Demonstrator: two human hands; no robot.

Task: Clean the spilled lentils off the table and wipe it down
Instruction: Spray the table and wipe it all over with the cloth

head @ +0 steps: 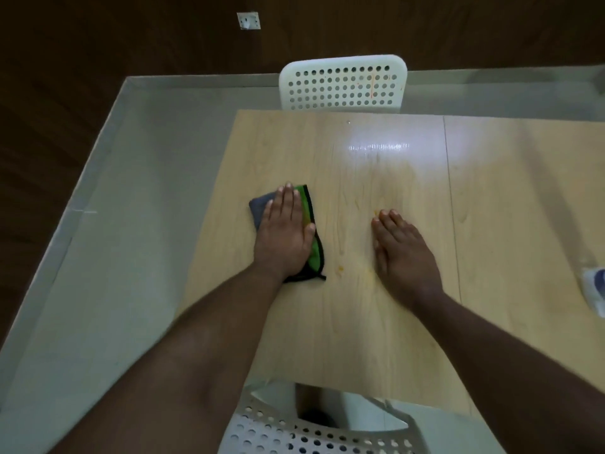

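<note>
Green and grey, the folded cloth [309, 221] lies near the left edge of the pale wooden table [376, 339], pressed flat under the left hand [284, 234], whose fingers are straight. Well apart, the right hand [402, 253] rests flat on the wood, holding nothing. Between them lie a few orange lentils [340, 267]. White perforated chairs [342, 83] stand at the far and near edges.

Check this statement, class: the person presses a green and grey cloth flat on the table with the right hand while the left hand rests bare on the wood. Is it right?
Not quite. The head view shows the hands swapped: the left hand presses the green and grey cloth flat on the table, while the right hand rests bare on the wood.
</note>
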